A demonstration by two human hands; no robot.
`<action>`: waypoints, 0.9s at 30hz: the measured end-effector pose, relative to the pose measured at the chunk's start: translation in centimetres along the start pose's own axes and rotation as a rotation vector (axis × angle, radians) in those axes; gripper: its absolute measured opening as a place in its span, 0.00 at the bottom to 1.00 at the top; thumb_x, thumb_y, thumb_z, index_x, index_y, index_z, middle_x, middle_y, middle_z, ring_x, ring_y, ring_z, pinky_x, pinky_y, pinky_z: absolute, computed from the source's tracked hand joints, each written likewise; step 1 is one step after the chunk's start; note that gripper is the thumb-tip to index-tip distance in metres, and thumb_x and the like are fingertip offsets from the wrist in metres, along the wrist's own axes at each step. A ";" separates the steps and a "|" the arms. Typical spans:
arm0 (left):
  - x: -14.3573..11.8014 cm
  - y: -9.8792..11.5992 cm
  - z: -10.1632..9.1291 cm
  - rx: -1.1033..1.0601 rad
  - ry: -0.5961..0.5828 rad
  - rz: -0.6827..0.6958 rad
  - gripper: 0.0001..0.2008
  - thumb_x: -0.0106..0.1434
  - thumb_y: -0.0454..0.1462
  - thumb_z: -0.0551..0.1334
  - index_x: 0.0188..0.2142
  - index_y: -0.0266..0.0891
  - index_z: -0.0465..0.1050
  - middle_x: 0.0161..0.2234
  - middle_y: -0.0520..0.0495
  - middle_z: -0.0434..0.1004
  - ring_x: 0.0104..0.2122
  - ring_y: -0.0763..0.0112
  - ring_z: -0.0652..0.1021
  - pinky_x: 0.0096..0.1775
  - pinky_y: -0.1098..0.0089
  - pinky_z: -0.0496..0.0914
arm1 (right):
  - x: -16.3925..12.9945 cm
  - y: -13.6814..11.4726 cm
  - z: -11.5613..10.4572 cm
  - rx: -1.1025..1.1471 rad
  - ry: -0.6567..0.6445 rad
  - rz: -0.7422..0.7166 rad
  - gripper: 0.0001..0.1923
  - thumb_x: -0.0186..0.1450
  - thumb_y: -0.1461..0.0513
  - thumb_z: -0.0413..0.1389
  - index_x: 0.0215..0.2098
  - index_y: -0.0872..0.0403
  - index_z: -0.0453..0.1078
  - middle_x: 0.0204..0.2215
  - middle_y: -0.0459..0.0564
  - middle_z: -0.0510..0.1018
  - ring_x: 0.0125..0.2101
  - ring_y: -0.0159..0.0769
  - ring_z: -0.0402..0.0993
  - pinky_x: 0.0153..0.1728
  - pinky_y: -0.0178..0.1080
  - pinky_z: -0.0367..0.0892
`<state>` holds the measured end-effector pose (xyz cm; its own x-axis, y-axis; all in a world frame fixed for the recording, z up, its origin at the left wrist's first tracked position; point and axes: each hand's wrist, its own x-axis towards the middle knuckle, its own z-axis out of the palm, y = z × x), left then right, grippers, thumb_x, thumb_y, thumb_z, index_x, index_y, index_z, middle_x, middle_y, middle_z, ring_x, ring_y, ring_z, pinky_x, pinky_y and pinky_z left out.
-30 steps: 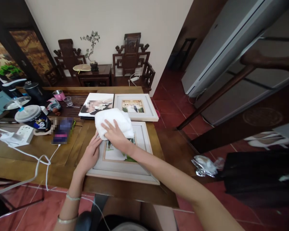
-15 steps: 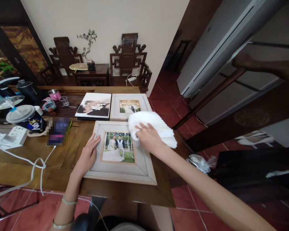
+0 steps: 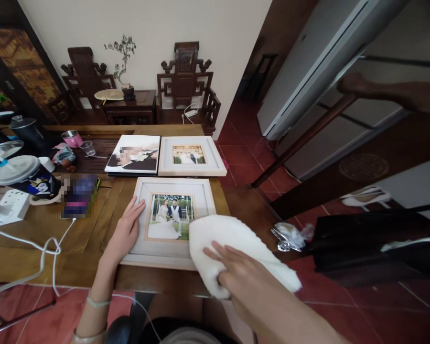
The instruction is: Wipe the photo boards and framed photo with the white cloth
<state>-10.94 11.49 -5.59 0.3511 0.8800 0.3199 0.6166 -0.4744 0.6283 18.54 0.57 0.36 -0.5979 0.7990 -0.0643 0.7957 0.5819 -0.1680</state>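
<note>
A white-framed wedding photo (image 3: 172,191) lies flat near the front edge of the wooden table (image 3: 93,224). My left hand (image 3: 125,231) rests flat on the frame's left border, fingers spread. My right hand (image 3: 236,272) presses a fluffy white cloth (image 3: 222,239) down over the frame's lower right corner, which the cloth hides. Two more pictures lie behind it: a frameless print (image 3: 133,154) and a second white frame (image 3: 191,155).
The table's left side holds a lidded cup (image 3: 25,176), a white power strip (image 3: 9,204) with trailing cables, a blurred phone (image 3: 78,195), a pink mug (image 3: 70,138) and a kettle (image 3: 26,130). Carved chairs stand at the back wall. A dark bench lies at right.
My right hand swept the cloth from the frame's top left, across to its top right, then down to its lower right corner. The left hand stayed on the left border.
</note>
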 end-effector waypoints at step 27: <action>-0.1 0.0 0.0 -0.013 -0.020 -0.015 0.23 0.67 0.31 0.47 0.60 0.38 0.63 0.62 0.42 0.62 0.66 0.63 0.53 0.64 0.51 0.52 | 6.1 -2.0 0.2 0.099 -0.053 -0.054 0.15 0.58 0.72 0.52 0.40 0.61 0.77 0.62 0.66 0.59 0.63 0.59 0.49 0.61 0.57 0.53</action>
<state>-10.97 11.42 -5.67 0.3558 0.8864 0.2963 0.6124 -0.4606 0.6425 13.25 4.24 0.09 -0.6460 0.7563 -0.1037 0.7503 0.6041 -0.2686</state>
